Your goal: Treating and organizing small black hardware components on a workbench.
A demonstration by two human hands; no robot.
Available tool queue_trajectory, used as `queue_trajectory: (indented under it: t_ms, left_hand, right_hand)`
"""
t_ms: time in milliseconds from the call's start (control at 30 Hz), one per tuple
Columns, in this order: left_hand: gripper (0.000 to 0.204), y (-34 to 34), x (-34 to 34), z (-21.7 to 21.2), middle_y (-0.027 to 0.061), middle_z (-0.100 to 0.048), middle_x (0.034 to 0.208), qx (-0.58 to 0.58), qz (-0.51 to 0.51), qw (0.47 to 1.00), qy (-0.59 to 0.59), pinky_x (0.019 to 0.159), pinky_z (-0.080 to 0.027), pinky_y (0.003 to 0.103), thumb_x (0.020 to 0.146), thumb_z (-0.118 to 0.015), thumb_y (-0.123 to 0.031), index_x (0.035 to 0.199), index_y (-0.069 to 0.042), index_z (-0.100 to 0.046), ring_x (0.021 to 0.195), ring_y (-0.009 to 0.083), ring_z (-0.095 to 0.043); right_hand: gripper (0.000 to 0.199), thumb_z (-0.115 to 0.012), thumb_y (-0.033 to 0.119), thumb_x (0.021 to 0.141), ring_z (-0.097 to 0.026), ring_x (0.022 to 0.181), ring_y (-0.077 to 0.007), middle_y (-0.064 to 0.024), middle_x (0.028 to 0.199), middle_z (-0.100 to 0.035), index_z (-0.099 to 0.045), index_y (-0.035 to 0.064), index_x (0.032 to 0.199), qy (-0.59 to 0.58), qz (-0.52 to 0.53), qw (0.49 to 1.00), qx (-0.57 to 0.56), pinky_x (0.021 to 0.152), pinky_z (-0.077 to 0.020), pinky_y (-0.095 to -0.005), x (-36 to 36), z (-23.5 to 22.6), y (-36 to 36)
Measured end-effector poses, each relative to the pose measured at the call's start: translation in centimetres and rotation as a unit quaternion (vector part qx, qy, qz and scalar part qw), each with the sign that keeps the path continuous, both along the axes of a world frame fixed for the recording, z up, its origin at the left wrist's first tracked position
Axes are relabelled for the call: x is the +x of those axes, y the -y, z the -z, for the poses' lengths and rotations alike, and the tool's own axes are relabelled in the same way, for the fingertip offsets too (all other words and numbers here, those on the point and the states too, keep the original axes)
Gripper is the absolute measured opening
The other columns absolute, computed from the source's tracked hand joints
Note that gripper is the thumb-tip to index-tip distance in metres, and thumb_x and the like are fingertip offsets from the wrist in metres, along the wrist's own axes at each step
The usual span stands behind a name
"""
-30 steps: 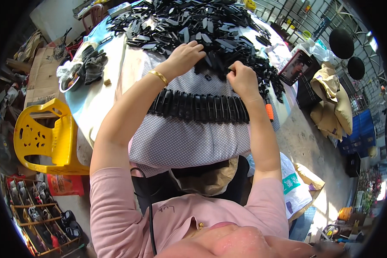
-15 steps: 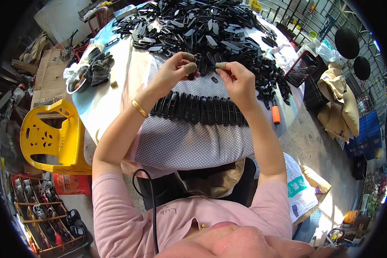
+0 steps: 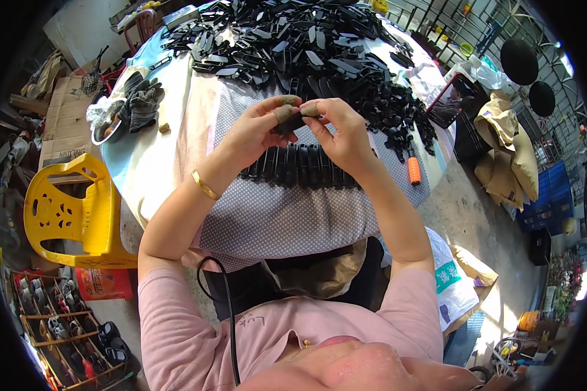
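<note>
My left hand [image 3: 253,132] is closed on a small black plastic part [image 3: 289,124] above the cloth. From the right, my right hand [image 3: 340,130] pinches at the same part's end, so the two hands meet on it. Tan wraps cover some fingertips. Just below the hands lies a row of matching black pieces [image 3: 287,168], side by side on the dotted cloth [image 3: 287,215]. Beyond them spreads a big heap of flat black parts [image 3: 280,45], with smaller black pieces [image 3: 398,111] at its right. Fingers hide much of the held part.
An orange-handled tool [image 3: 414,171] lies near the table's right edge. Dark gloves [image 3: 142,101] and a metal bowl [image 3: 102,135] are at the left. A yellow plastic chair [image 3: 65,208] stands beside the table. A phone-like screen [image 3: 451,101] is at the right. A black cable [image 3: 230,313] hangs before my chest.
My right hand has moved left to meet my left hand, and both now touch the black part. The whole view has shifted slightly.
</note>
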State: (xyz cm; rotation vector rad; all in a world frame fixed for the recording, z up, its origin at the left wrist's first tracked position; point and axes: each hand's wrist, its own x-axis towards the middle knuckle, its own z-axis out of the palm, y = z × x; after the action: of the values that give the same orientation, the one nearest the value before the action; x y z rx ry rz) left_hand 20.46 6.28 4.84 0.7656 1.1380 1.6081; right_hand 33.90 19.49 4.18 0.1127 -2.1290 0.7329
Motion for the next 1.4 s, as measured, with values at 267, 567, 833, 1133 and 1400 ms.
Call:
queue_trajectory:
  t_ms: [267, 567, 833, 1133, 1400]
  left_hand:
    - [0.036, 0.1, 1.0, -0.6, 0.0140, -0.057, 0.109, 0.097, 0.014, 0.994, -0.046, 0.084, -0.052, 0.029, 0.089, -0.051, -0.007, 0.123, 0.004, -0.045, 0.096, 0.0242, -0.062]
    - [0.034, 0.4, 0.8, 0.0, 0.0096, -0.061, 0.095, 0.039, -0.019, 0.999, -0.027, 0.057, -0.053, 0.021, 0.087, -0.058, -0.013, 0.117, 0.001, -0.050, 0.072, 0.0156, -0.064]
    - [0.029, 0.4, 0.3, 1.0, 0.0036, -0.062, 0.086, 0.044, -0.030, 0.995, -0.082, 0.058, -0.050, 0.020, 0.088, -0.056, -0.018, 0.112, -0.001, -0.056, 0.076, 0.0097, -0.062]
    - [0.024, 0.1, 0.8, 1.1, 0.0096, -0.062, 0.091, 0.046, 0.028, 0.992, 0.111, 0.075, -0.054, 0.032, 0.091, -0.046, -0.008, 0.114, -0.002, -0.052, 0.085, 0.0222, -0.064]
    - [0.027, 0.1, 0.7, 1.6, 0.0105, -0.061, 0.092, 0.052, 0.021, 0.994, 0.095, 0.075, -0.055, 0.032, 0.089, -0.047, -0.005, 0.115, 0.000, -0.051, 0.080, 0.0216, -0.065]
  right_hand:
    - [0.013, -0.060, 0.011, 0.085, -0.063, 0.067, -0.0127, -0.0070, 0.079, -0.065, -0.060, 0.0003, 0.091, -0.022, 0.048, 0.995, -0.086, 0.059, -0.0503, -0.0230, 0.2, 0.0, 0.2]
    - [0.010, -0.065, 0.006, 0.079, -0.061, 0.064, -0.0124, -0.0071, 0.078, -0.065, -0.062, 0.0021, 0.088, -0.105, 0.082, 0.991, -0.017, 0.056, -0.0493, -0.0230, 0.3, -0.4, 1.2]
    - [0.011, -0.066, 0.001, 0.076, -0.060, 0.063, -0.0143, -0.0075, 0.078, -0.064, -0.063, 0.0021, 0.087, -0.142, 0.085, 0.985, 0.056, 0.054, -0.0484, -0.0225, 0.1, -0.5, 1.5]
    - [0.010, -0.066, 0.001, 0.076, -0.060, 0.063, -0.0134, -0.0077, 0.077, -0.064, -0.063, 0.0006, 0.086, -0.090, 0.071, 0.993, 0.004, 0.054, -0.0487, -0.0224, 0.1, -0.3, 1.2]
    - [0.012, -0.068, -0.002, 0.071, -0.061, 0.062, -0.0198, -0.0098, 0.074, -0.062, -0.060, 0.0005, 0.080, -0.124, 0.101, 0.981, 0.107, 0.053, -0.0502, -0.0257, 0.2, -0.4, 1.6]
